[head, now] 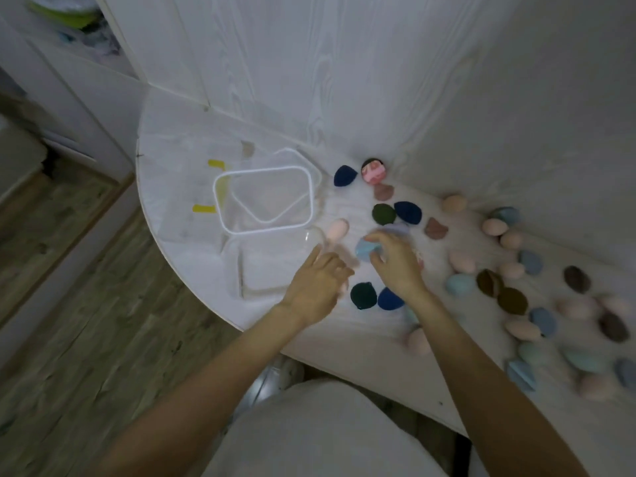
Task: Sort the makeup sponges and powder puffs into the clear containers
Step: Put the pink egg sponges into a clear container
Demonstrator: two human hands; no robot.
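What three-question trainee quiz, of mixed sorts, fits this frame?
1. True or false: the clear rectangular white-rimmed container already holds several sponges.
2. Which hand holds the pale blue powder puff: (a) left hand, (b) right hand?
3. Fill in: the dark green teardrop puff beside the right wrist lies next to a dark ____ puff.

Key: 1 false, it looks empty; 2 b; 3 blue.

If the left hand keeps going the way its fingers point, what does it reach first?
Probably the pale pink sponge, just beyond the left hand fingertips, beside the clear container. The blur makes depth uncertain, and a clear curved edge near the fingertips might come first.
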